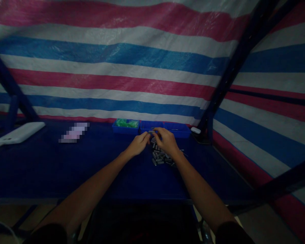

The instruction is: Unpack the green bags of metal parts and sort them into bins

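My left hand [138, 144] and my right hand [167, 140] meet over the middle of the table, fingers pinched close together. Between their fingertips shows a small grey cylindrical piece [151, 131], held from both sides; its details are too small to make out. Below and partly behind my right hand lies a loose pile of small dark grey cylindrical pieces [158, 161]. Just beyond the fingers stand three blue bins: a left bin [125, 129] with green plastic wrapping in it, a middle bin [142, 127] partly covered by my hands, and a right bin [180, 132].
On the blue table [66, 169], a white device [21, 132] with a cable lies at the far left, near a pixelated patch [75, 133]. A small white case [195, 130] rests by the right frame post [209, 115]. Striped sheeting [117, 78] hangs behind.
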Demonstrator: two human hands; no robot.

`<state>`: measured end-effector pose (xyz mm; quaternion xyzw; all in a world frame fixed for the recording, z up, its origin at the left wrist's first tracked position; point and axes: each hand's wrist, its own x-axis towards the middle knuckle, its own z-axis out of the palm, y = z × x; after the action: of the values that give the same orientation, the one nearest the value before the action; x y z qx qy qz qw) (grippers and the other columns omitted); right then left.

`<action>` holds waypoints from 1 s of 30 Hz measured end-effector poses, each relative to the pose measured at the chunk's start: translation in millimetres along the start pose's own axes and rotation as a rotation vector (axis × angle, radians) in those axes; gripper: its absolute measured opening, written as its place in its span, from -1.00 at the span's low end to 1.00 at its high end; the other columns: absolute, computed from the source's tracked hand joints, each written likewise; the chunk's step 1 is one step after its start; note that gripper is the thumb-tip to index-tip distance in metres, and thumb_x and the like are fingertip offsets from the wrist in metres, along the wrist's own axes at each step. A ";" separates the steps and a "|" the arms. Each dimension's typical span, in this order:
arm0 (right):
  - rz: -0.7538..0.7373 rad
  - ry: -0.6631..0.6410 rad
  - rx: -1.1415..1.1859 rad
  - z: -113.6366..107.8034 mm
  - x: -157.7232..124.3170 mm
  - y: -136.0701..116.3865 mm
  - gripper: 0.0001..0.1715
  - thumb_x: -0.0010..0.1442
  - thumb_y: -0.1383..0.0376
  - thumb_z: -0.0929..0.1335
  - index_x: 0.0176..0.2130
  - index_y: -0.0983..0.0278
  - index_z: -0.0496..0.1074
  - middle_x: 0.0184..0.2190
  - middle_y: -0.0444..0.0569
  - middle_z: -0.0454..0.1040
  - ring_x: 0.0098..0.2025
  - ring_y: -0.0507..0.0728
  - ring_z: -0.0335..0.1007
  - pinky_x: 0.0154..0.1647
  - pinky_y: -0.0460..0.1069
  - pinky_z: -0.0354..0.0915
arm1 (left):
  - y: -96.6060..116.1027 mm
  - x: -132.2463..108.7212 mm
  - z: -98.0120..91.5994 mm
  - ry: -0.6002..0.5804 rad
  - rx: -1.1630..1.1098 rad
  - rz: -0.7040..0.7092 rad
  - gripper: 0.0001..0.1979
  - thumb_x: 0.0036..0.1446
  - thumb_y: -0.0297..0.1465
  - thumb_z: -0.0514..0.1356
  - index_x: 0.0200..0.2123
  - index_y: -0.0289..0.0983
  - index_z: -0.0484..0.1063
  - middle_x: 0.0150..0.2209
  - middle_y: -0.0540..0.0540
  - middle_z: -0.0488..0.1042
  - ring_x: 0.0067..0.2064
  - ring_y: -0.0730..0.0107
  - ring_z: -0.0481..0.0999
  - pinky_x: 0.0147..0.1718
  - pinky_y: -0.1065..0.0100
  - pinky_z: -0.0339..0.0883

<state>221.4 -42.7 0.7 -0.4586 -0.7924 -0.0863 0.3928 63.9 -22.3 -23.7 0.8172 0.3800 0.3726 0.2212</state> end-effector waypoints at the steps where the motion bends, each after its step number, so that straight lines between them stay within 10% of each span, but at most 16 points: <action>1: 0.030 0.062 -0.013 -0.8 2.4 2.3 -0.70 0.20 0.24 0.17 -0.15 0.30 0.35 -0.29 0.02 0.45 -0.30 0.07 0.34 -0.21 -0.06 0.20 | 0.9 -0.6 1.6 -0.054 0.046 0.035 -0.71 0.19 -0.30 -0.13 -0.31 -0.28 0.33 -0.43 -0.02 0.40 -0.36 0.44 0.38 -0.31 0.40 0.24; 5: 0.229 0.220 -0.143 0.2 16.2 17.4 -0.61 0.23 0.19 0.13 -0.04 0.29 0.29 -0.27 0.05 0.45 -0.29 0.11 0.35 -0.22 -0.03 0.20 | 2.2 -2.0 8.5 -0.209 0.288 0.156 -0.77 0.10 -0.37 0.04 -0.16 -0.23 0.34 -0.26 -0.09 0.40 -0.20 0.36 0.38 -0.17 0.35 0.23; 12: 0.462 -0.039 -0.262 3.9 7.9 35.0 -0.60 0.16 0.18 0.21 -0.01 0.22 0.30 -0.33 0.05 0.48 -0.31 0.16 0.40 -0.32 -0.02 0.21 | -1.4 -2.7 3.1 -0.265 0.516 0.006 -0.84 0.07 -0.36 0.06 -0.28 -0.22 0.38 -0.22 -0.11 0.40 -0.15 0.27 0.39 -0.17 0.28 0.23; 30: 0.083 -0.262 0.129 22.9 -3.2 8.0 -0.74 0.07 0.29 0.30 -0.17 0.25 0.37 -0.41 -0.10 0.38 -0.39 0.01 0.29 -0.35 -0.11 0.16 | -22.3 4.9 -5.3 0.003 0.191 -0.116 -0.69 0.14 -0.33 -0.09 -0.41 -0.31 0.41 -0.40 -0.08 0.45 -0.33 0.38 0.40 -0.29 0.38 0.25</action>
<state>216.2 -28.9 -18.9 -0.4721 -0.8212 0.0413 0.3179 51.7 -4.4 -32.6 0.8106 0.4608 0.3225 0.1628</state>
